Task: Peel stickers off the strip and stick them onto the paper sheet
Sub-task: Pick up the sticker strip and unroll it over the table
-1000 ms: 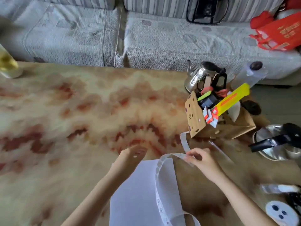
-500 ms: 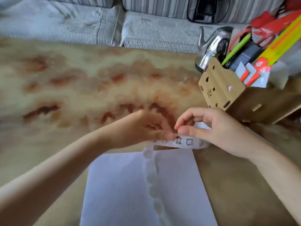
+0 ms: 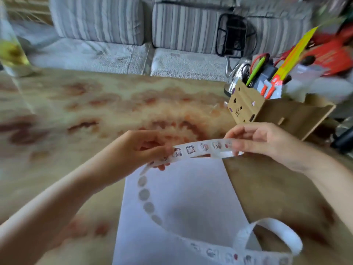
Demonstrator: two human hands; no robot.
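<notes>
Holding the sticker strip (image 3: 200, 148) taut between them, the left hand (image 3: 137, 150) and the right hand (image 3: 265, 142) each pinch one end of a short stretch, hands apart above the far edge of the paper sheet (image 3: 191, 197). This probably flattens the printed stickers so that one can be picked off. The rest of the strip trails down over the sheet, which looks bare of stickers, and curls near its right edge.

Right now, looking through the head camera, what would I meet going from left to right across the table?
Yellowish bottle → left hand → stretch of sticker strip held between the hands → right hand → cardboard organizer full of pens and tools.
</notes>
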